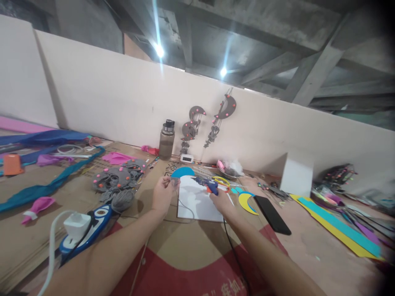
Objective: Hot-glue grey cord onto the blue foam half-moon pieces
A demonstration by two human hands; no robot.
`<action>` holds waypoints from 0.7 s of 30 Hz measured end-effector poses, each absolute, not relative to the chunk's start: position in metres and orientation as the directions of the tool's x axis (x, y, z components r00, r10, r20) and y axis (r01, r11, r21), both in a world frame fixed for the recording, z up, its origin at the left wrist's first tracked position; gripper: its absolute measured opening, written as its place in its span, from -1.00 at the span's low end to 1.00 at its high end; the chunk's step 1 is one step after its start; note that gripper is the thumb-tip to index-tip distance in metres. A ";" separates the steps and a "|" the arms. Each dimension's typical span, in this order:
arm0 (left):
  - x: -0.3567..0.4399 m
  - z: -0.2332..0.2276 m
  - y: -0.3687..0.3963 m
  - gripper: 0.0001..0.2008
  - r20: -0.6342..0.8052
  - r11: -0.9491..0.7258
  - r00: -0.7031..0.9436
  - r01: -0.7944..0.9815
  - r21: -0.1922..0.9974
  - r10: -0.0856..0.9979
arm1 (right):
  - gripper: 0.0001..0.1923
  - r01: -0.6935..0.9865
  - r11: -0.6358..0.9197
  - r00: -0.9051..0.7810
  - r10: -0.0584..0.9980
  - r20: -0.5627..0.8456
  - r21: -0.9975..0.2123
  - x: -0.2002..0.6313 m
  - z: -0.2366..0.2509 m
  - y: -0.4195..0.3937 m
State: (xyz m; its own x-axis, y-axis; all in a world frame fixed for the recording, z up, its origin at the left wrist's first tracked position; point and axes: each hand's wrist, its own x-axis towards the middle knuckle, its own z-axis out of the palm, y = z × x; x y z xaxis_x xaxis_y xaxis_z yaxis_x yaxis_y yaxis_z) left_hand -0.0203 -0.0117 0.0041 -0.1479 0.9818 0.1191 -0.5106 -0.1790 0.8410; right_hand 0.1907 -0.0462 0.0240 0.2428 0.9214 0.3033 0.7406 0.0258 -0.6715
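My left hand (163, 191) pinches the edge of a blue curved cutout (183, 172) and holds it above the left rim of a white sheet (200, 211). A small greyish patch shows at the fingertips; I cannot make out what it is. A thin grey cord hangs below that hand and loops over the sheet. My right hand (220, 200) is wrapped round a dark blue glue gun (210, 183) with an orange trigger. Its nozzle points left, close to the cutout. A black cable runs from it toward me.
Right of the sheet lie a yellow crescent (246, 202) and a black phone (273, 214). Left are grey decorated crescents (115, 179), grey yarn (122, 200) and a power strip (98, 222). A bottle (166, 142) stands at the wall, near hanging grey ornaments (226, 107).
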 end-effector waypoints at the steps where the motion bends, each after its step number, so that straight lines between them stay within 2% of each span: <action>1: -0.020 0.005 -0.012 -0.84 0.111 -0.172 -0.147 -0.512 0.841 0.983 | -0.88 0.719 0.010 0.277 0.913 0.299 -0.695 0.190 0.026 -0.051; 4: -0.020 0.005 -0.013 -0.84 0.079 -0.139 -0.136 -0.518 0.844 0.988 | -0.74 0.639 0.027 0.333 0.891 0.308 -0.769 0.181 0.037 -0.070; 6: -0.019 0.005 -0.013 -0.83 0.063 -0.122 -0.128 -0.533 0.838 0.990 | -0.74 0.546 0.145 0.309 0.881 0.360 -0.825 0.170 0.049 -0.085; 12: -0.020 0.010 -0.017 -0.79 0.057 -0.097 -0.089 -0.552 0.828 0.994 | -0.75 0.337 0.500 0.177 0.799 0.575 -0.798 0.141 0.099 -0.110; 14: -0.020 0.011 -0.017 -0.78 0.061 -0.100 -0.090 -0.540 0.836 0.994 | -0.72 0.306 0.553 0.169 0.769 0.616 -0.775 0.137 0.109 -0.109; 18: -0.019 0.009 -0.014 -0.75 0.089 -0.137 -0.113 -0.550 0.824 0.990 | -0.72 0.340 0.504 0.151 0.804 0.575 -0.794 0.136 0.100 -0.101; 21: -0.018 0.008 -0.014 -0.77 0.100 -0.144 -0.109 -0.562 0.814 0.989 | -0.76 0.429 0.418 0.048 0.874 0.483 -0.800 0.138 0.070 -0.093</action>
